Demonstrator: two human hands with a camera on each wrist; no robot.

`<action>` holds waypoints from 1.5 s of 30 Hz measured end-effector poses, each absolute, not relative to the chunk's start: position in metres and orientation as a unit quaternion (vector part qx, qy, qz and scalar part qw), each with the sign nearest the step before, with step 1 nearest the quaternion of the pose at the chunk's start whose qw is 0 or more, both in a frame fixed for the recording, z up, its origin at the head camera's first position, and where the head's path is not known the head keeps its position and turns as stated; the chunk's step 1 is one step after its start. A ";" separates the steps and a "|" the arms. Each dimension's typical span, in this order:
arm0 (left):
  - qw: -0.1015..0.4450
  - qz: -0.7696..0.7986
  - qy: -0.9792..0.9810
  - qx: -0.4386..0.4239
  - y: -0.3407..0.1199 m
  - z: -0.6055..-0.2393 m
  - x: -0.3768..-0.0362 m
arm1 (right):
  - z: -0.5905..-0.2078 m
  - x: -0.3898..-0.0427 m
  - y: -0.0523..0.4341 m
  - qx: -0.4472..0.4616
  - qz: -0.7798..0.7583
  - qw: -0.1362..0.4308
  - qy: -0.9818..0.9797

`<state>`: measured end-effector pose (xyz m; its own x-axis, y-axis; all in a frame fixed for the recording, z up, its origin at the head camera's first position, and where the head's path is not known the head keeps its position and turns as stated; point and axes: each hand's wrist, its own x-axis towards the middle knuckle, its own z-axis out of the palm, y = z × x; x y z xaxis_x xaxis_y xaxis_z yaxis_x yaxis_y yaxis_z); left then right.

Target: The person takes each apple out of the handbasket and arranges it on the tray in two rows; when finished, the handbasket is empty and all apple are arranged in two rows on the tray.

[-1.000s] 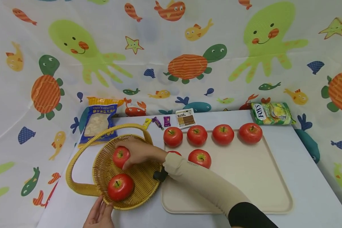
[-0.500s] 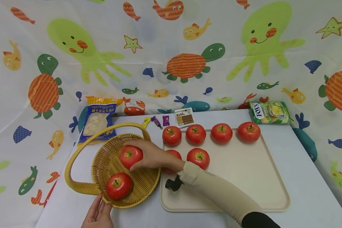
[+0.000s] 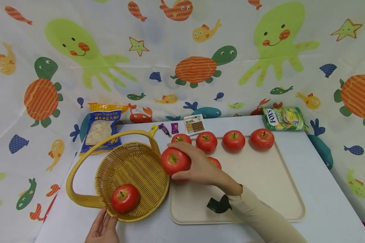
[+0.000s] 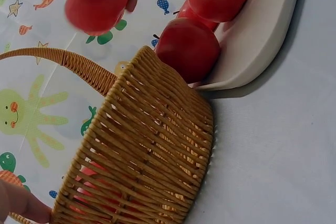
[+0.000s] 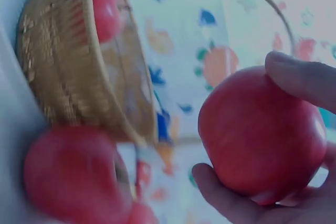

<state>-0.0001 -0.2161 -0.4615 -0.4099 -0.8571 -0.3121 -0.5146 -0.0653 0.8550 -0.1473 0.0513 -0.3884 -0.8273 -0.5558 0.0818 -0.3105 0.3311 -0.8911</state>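
Your right hand (image 3: pixel 200 167) is gripping a red apple (image 3: pixel 175 161), fingers and thumb curled round it, holding it in the air over the near-left corner of the beige tray (image 3: pixel 270 199), just beside the rim of the wicker basket (image 3: pixel 146 162). Your left hand (image 3: pixel 102 229) is resting at the basket's near edge with fingers straight, touching the weave and holding nothing.

Head view: a second apple in the basket (image 3: pixel 124 197) is lying near its front rim. Three apples (image 3: pixel 233 141) are sitting in a row along the tray's far edge; further apples are showing partly behind your right hand. Along the back of the table (image 3: pixel 322 189) you are seeing a blue pasta bag (image 3: pixel 101 130), a few small sweets (image 3: pixel 164 129), a small packet (image 3: pixel 194 125) and a green sweets bag (image 3: pixel 283 118).

Left wrist view: this is showing the basket's outer wall from low down, with red showing through the weave, and only a fingertip (image 4: pixel 21 205) at the rim. The held apple is blurred at the top.

Right wrist view: this is showing the grip close up, a finger over the apple's top and the thumb underneath, which the head view is partly hiding. The rest is blurred.
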 end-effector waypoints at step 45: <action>0.132 -0.571 -0.627 0.512 -0.225 -0.465 0.004 | -0.496 -0.115 0.207 0.014 -0.480 0.055 0.875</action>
